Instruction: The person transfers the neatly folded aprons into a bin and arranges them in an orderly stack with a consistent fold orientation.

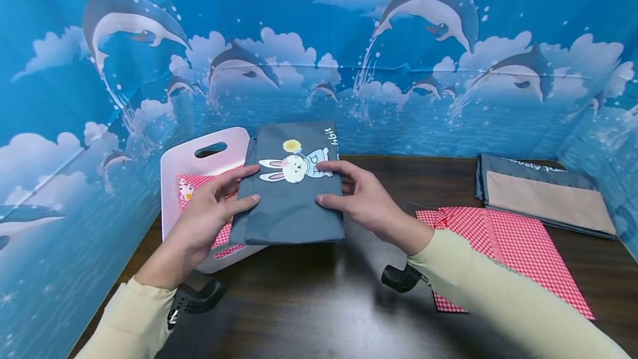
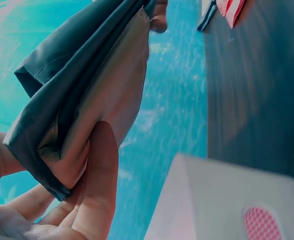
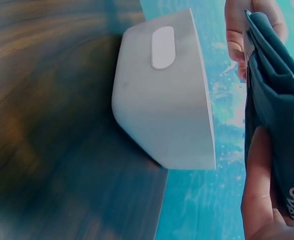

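Note:
A folded dark grey cloth [image 1: 294,215] with a printed white rabbit and a yellow flower is held up in front of the basket. My left hand [image 1: 204,215] pinches its left edge, thumb in front. On the opposite edge my right hand [image 1: 366,198] grips it, thumb and index finger over the printed face. Several folded layers and a tan side of the cloth [image 2: 122,90] show in the left wrist view. Behind its left part stands a pale pink basket [image 1: 170,204] with a handle slot; red checked cloth [image 1: 196,180] lies inside, partly hidden by the hand and grey cloth.
A red-and-white checked cloth [image 1: 528,259] lies on the dark wooden table [image 1: 299,303], partly under my right forearm. Beyond it, at the back right, rests another folded grey cloth with a tan panel [image 1: 548,198]. A dolphin-printed curtain [image 1: 319,26] encloses the table's back and sides.

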`<state>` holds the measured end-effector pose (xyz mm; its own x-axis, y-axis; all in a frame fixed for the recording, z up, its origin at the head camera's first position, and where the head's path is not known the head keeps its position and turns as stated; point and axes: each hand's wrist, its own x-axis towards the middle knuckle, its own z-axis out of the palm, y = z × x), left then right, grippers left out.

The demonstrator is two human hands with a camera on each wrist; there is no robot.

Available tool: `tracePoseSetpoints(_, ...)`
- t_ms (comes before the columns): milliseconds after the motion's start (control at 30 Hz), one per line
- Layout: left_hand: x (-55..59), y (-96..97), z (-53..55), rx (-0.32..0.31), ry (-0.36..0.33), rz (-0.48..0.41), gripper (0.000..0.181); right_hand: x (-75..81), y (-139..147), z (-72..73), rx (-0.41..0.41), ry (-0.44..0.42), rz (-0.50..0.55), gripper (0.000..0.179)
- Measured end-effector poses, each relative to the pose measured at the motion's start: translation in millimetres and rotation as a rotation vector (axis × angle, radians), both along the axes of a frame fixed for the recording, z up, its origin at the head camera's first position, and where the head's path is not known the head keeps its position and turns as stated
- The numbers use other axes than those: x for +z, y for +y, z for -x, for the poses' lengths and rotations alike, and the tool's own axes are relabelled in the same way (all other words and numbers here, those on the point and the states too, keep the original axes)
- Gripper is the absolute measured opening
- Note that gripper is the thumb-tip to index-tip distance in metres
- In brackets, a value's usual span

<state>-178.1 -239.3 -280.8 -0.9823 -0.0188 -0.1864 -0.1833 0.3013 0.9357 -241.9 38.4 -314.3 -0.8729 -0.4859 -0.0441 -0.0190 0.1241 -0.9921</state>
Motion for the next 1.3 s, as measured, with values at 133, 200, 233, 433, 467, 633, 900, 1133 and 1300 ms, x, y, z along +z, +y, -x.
tracePoseSetpoints(133, 1.6, -15.8, -3.3, 0.03, -0.002, 0.03, 0.064, 3.2, -13.8, 1.9, 0.075, -0.057, 0.004, 0.069)
tracePoseSetpoints(200, 1.8, -23.8, -5.3, 0.052, -0.01, 0.044, 0.066, 5.3, -20.5, 3.5, 0.118, -0.081, -0.003, 0.075)
tracePoseSetpoints(233, 1.6, -27.8, -5.9, 0.063, -0.017, 0.047, 0.066, 6.3, -23.7, 4.7, 0.133, -0.085, -0.007, 0.078)
tracePoseSetpoints(433, 1.3, -50.9, -7.9, 0.106, -0.041, 0.047, 0.068, 10.6, -43.5, 10.6, 0.17, -0.067, 0.008, 0.082)
tracePoseSetpoints(467, 1.3, -55.0, -7.6, 0.11, -0.042, 0.044, 0.068, 10.6, -47.1, 11.1, 0.166, -0.064, 0.019, 0.081)
tracePoseSetpoints(633, -0.7, -75.7, -6.4, 0.142, -0.052, -0.046, 0.071, 10.7, -66.1, 11.7, 0.127, -0.062, 0.024, 0.072)
tracePoseSetpoints(900, -7.1, -100.2, -4.8, 0.214, -0.013, -0.235, 0.087, 11.6, -98.0, 13.1, 0.107, -0.077, 0.006, 0.069)
tracePoseSetpoints(1133, -19.3, -111.0, -0.7, 0.234, -0.007, -0.215, 0.089, -1.1, -112.7, 20.9, 0.06, -0.102, 0.031, 0.064)
tracePoseSetpoints(1300, -27.1, -115.6, 2.6, 0.244, -0.02, -0.238, 0.089, -10.3, -119.9, 24.3, 0.064, -0.112, 0.049, 0.061)
